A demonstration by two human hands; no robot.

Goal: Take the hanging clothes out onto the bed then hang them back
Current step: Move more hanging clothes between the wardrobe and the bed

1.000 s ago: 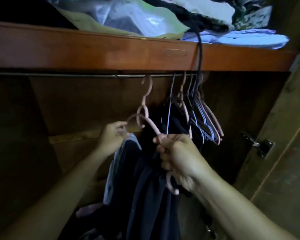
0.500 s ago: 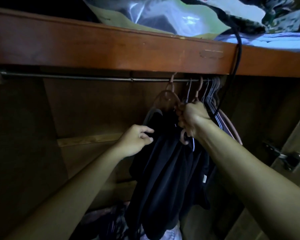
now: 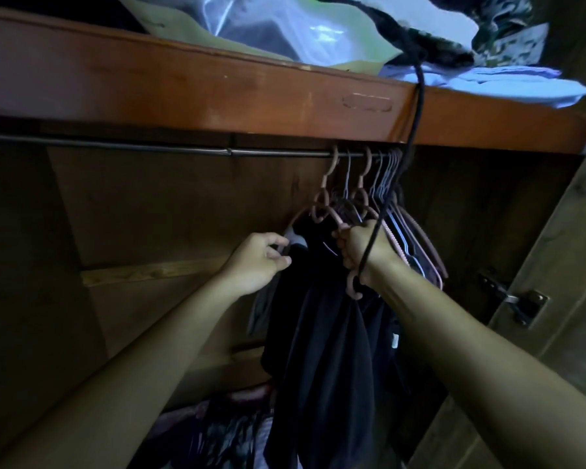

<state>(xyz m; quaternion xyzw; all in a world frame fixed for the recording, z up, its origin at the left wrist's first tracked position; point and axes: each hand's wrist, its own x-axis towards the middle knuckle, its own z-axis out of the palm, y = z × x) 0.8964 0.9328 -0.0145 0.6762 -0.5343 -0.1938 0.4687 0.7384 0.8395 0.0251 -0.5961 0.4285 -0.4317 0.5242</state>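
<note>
A pink hanger (image 3: 322,211) carries a dark garment (image 3: 318,333) with grey fabric at its left shoulder. Its hook sits over the metal rod (image 3: 149,148) inside the wardrobe. My right hand (image 3: 362,255) grips the hanger's right arm, and the curled end of the hanger sticks out below my fist. My left hand (image 3: 261,262) has its thumb and fingers pinched on the garment's left shoulder. Several other pink and pale hangers (image 3: 406,231) hang bunched on the rod just to the right.
A wooden shelf board (image 3: 217,89) runs above the rod and holds a plastic bag (image 3: 285,28) and folded clothes (image 3: 487,82). A black cord (image 3: 416,113) hangs from the shelf across my right wrist. Crumpled clothes (image 3: 224,428) lie on the wardrobe floor. A door hinge (image 3: 521,302) is at the right.
Both hands have raised the hanger with the dark garment from below the rod to it. My left hand has shifted from the hanger's left end onto the garment's shoulder.
</note>
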